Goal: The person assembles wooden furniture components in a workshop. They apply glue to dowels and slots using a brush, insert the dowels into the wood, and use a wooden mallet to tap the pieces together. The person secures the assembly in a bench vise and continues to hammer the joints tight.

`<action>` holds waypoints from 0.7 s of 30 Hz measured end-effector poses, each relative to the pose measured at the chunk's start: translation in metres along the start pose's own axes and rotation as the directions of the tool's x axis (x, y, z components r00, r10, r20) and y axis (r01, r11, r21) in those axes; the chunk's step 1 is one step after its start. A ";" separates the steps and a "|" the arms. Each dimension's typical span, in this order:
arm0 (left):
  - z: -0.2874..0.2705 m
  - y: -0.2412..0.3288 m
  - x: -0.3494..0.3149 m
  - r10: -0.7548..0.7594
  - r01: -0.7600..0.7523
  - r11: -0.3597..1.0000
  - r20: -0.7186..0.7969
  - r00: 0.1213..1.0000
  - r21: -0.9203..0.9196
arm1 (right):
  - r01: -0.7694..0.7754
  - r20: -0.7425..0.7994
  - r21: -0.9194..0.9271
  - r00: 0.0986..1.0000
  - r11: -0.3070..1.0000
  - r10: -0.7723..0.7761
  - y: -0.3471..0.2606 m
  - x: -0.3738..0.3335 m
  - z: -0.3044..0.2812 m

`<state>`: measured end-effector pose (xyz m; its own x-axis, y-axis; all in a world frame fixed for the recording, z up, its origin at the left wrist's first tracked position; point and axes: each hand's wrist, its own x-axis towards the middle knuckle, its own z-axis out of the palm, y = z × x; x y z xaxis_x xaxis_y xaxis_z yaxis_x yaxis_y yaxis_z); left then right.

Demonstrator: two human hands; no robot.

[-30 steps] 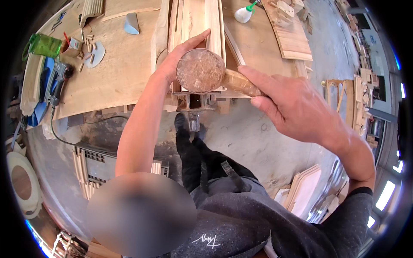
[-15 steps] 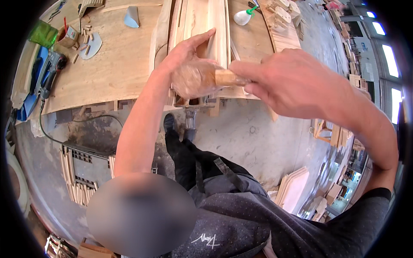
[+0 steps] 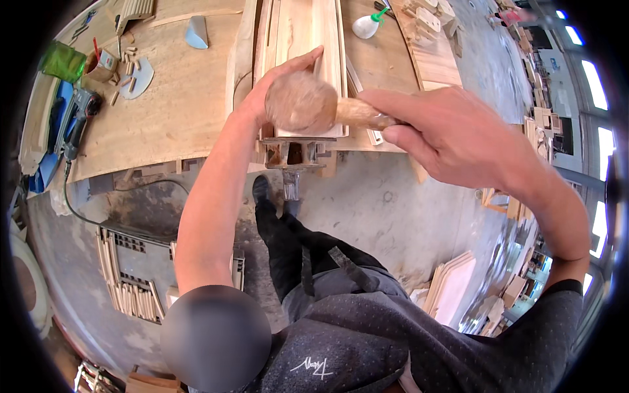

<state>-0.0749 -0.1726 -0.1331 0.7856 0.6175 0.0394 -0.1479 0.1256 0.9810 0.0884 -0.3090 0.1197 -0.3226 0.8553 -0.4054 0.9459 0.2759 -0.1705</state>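
Observation:
My right hand (image 3: 458, 134) is closed round the handle of a round-headed wooden mallet (image 3: 301, 103). The mallet head hovers in front of my left hand and hides part of it. My left hand (image 3: 263, 90) lies on a long pale wooden workpiece (image 3: 295, 26) with raised side strips, its visible fingers stretched out along it. The workpiece runs away from me across the wooden bench (image 3: 177, 98). Under its near end a metal vise (image 3: 295, 154) sticks out from the bench edge.
On the bench's left lie a power tool (image 3: 82, 111) with a cable, a green container (image 3: 63, 61), a cup (image 3: 101, 65) and several dowels (image 3: 131, 78). A white squeeze bottle (image 3: 367, 26) with a green tip stands right of the workpiece. Bundled sticks (image 3: 131, 295) stand on the floor.
The mallet head has shifted slightly up in the picture, showing more of the vise below it. My right hand has moved a little to the right. My left hand stays on the workpiece.

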 end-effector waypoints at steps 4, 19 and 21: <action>-0.005 -0.019 0.008 -0.081 0.090 0.916 0.039 0.996 -0.391 | -0.030 -0.156 0.322 0.984 0.946 0.085 0.017 -0.032 0.033; -0.004 -0.008 0.008 0.025 -0.012 0.921 -0.028 0.999 0.389 | -0.068 -0.211 0.548 0.953 0.834 0.216 0.019 -0.046 0.100; -0.003 -0.005 0.007 0.056 -0.037 0.911 -0.033 0.998 0.412 | -0.046 -0.256 0.500 0.946 0.865 0.198 0.021 -0.044 0.106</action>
<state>-0.0701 -0.1662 -0.1387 0.7559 0.6488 0.0876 0.0834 -0.2282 0.9700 0.1191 -0.3875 0.0391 -0.1095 0.9761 -0.1875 0.8160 -0.0194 -0.5778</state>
